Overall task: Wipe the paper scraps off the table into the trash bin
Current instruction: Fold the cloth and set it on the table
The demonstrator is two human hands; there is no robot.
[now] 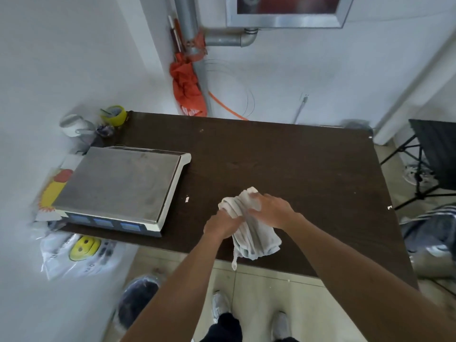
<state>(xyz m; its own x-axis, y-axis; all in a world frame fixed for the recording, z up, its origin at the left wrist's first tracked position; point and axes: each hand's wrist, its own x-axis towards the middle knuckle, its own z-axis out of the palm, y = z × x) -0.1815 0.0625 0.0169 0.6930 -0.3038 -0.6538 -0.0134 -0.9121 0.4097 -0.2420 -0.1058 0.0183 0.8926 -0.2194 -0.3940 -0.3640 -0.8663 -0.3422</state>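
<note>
A crumpled white cloth hangs over the near edge of the dark brown table. My left hand grips its left side and my right hand presses on its top. One small white paper scrap lies on the table left of the cloth, and another paper scrap sits at the right edge. The trash bin, lined with a clear bag, stands on the floor below the table's near left corner.
A flat weighing scale fills the table's left side. Tape rolls and cups crowd the far left corner. A plastic bag hangs at the left. A black folding stand is at the right. My shoes are on the tiled floor.
</note>
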